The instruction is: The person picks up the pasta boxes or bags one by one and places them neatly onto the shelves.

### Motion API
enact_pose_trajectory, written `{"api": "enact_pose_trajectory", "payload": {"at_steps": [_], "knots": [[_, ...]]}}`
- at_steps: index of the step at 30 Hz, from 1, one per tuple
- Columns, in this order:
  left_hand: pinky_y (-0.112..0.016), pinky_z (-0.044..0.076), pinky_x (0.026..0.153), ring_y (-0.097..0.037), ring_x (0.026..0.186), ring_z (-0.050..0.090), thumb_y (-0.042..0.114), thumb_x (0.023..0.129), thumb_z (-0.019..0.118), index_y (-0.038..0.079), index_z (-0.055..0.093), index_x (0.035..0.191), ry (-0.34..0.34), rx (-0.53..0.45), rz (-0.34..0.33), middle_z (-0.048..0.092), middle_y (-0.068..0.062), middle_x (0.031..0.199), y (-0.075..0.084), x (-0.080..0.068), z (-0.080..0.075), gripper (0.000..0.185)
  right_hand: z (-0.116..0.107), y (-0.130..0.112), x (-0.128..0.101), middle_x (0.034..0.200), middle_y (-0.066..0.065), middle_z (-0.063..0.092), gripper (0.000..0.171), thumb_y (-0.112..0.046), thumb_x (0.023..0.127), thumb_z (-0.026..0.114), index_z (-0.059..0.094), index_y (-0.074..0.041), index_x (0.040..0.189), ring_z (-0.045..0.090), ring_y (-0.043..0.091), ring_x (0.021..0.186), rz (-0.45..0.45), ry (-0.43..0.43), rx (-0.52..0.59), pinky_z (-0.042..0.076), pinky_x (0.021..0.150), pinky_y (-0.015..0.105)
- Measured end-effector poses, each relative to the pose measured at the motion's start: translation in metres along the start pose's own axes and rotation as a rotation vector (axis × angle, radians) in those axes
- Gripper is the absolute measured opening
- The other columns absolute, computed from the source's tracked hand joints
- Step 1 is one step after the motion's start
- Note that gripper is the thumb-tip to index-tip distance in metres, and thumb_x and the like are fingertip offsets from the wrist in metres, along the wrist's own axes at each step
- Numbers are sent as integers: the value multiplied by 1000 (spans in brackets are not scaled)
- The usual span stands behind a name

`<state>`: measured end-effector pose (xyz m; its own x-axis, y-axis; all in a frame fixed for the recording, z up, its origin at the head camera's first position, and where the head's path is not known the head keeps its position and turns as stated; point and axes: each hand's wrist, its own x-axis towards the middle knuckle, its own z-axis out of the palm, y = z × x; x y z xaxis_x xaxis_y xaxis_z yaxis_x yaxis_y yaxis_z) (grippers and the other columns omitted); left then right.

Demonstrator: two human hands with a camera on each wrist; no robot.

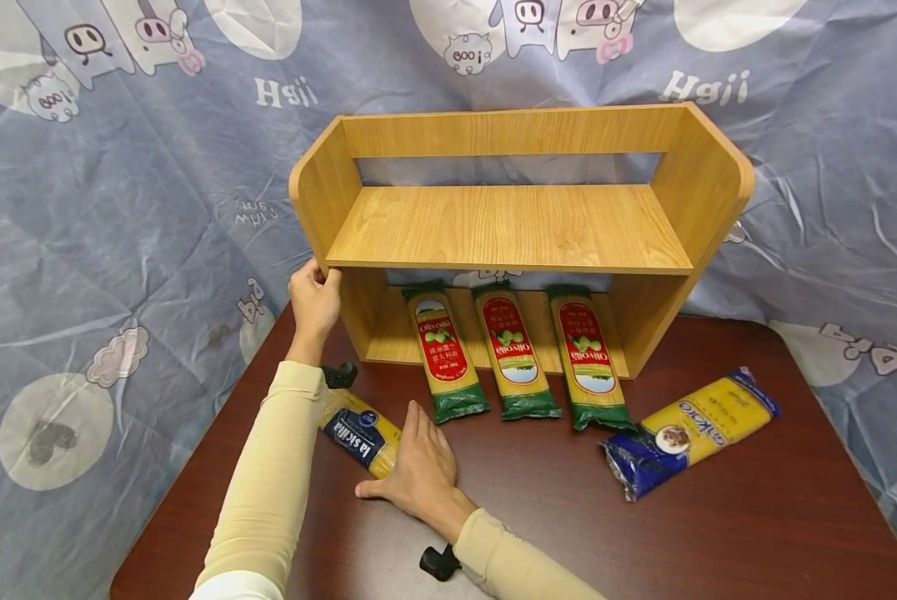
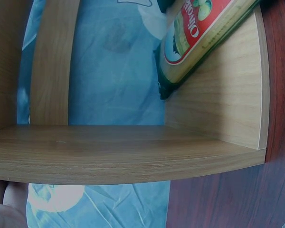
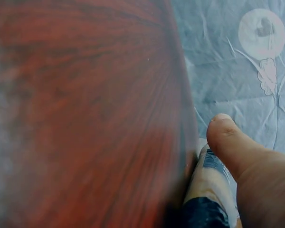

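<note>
A two-tier wooden shelf stands at the back of the table. My left hand holds its left side panel, thumb at the front edge by the middle board; a few fingers show outside the panel in the left wrist view. My right hand is at the near end of a La Sicilia spaghetti pack, fingers extended and thumb spread away from them. The right wrist view shows the thumb beside that pack. Part of the pack is hidden behind the left forearm.
Three Olivoila spaghetti packs lean in the lower tier, their bottoms out on the table. An Ankara pasta pack lies to the right. Patterned grey-blue cloth hangs behind and beside the table.
</note>
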<state>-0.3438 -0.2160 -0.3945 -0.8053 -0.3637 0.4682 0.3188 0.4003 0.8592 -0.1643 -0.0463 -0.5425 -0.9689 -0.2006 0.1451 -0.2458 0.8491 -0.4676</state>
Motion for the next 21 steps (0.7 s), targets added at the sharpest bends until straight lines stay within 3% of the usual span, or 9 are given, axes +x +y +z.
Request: {"api": "enact_pose_trajectory", "payload": {"at_steps": [15,21], "knots": [[-20,48,58,-15,73,66,7,95,60,-1,75,107,2,-16,1,74,-22,90,3,1,1,21,2,-5,5,154,21,41,154,-82,45,84,23,4,157,41,33,141,-55,-31,-76,34,114,45],[-20,49,60,-22,76,68,6,95,60,-2,74,107,-4,-29,-2,73,-24,91,0,0,1,20,5,-6,5,148,18,48,150,-78,47,87,26,4,156,46,30,135,-67,-17,-104,37,112,40]]}}
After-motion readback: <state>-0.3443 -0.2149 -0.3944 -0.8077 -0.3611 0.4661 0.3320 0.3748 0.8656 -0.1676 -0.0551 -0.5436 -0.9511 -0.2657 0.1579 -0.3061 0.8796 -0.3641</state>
